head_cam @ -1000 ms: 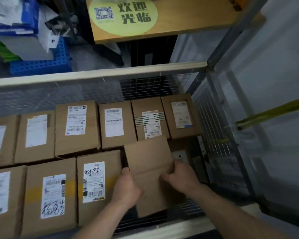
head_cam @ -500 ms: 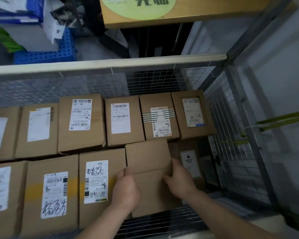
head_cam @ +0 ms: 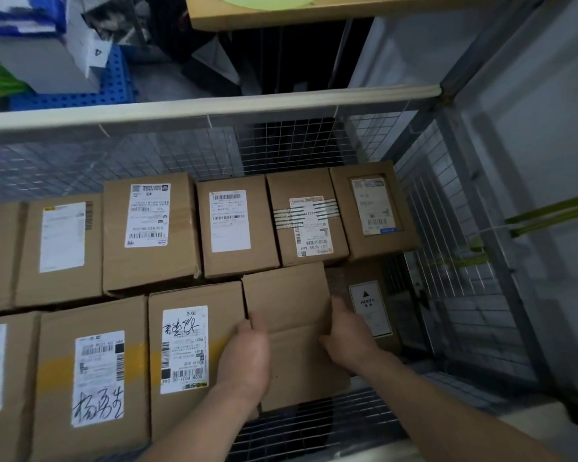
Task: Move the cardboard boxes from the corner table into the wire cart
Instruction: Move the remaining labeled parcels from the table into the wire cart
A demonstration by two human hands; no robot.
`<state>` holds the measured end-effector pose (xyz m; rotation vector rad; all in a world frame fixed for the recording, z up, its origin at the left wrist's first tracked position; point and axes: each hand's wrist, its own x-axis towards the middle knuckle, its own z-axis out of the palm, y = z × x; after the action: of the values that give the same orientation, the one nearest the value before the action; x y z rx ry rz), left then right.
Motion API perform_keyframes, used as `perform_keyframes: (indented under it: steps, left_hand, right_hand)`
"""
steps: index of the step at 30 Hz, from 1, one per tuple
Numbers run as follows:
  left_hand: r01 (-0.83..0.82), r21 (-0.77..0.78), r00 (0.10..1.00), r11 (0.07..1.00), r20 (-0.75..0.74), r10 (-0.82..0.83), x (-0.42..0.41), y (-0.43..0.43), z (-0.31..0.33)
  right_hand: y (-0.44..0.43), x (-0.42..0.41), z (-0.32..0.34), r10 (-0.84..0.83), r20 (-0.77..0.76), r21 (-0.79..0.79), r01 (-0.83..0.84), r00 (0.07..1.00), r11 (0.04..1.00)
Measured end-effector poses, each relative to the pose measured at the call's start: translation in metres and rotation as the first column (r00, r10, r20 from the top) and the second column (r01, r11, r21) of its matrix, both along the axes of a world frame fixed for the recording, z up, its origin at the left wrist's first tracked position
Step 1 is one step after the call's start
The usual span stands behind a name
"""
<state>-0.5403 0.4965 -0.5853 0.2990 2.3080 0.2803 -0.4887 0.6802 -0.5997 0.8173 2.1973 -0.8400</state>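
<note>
A plain cardboard box (head_cam: 291, 301) with no label stands in the wire cart (head_cam: 297, 145), in the front row beside a labelled box with handwriting (head_cam: 194, 348). My left hand (head_cam: 247, 355) grips its left edge and my right hand (head_cam: 347, 331) grips its right edge. Behind it a back row of several labelled boxes (head_cam: 237, 225) lines the cart's far mesh wall. To the right, lower down, sits a box with a "HEAVY" sticker (head_cam: 369, 308), partly hidden by my right hand.
The cart's pale top rail (head_cam: 214, 108) runs across the back, its mesh side (head_cam: 447, 261) at the right. A wooden table edge (head_cam: 314, 11) lies beyond the cart, and a blue plastic crate (head_cam: 80, 95) at the far left. Bare cart floor grid (head_cam: 314, 425) shows in front.
The plain box has sunk lower and closer to the handwriting box, both hands still on its edges. The view has tipped downward, so the table's round sticker has nearly left the frame.
</note>
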Motion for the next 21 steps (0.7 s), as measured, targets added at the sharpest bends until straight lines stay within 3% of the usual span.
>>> perform_keyframes:
  steps: [7, 15, 21]
  left_hand:
    - [0.151, 0.008, 0.988, 0.989, 0.015, -0.151, -0.013, -0.005, 0.034]
    - [0.310, 0.101, 0.935, 0.945, -0.209, -0.285, -0.056, -0.007, 0.155]
    - [0.500, 0.136, 0.806, 0.855, -0.434, -0.403, -0.094, 0.018, 0.265]
  right_hand:
    - [-0.005, -0.007, 0.033, 0.130, 0.059, 0.110, -0.136, 0.990, 0.985]
    - [-0.019, -0.018, 0.163, 0.071, -0.194, 0.244, -0.022, 0.978, 0.970]
    - [-0.010, -0.021, 0.282, 0.019, -0.312, 0.343, 0.094, 0.950, 0.935]
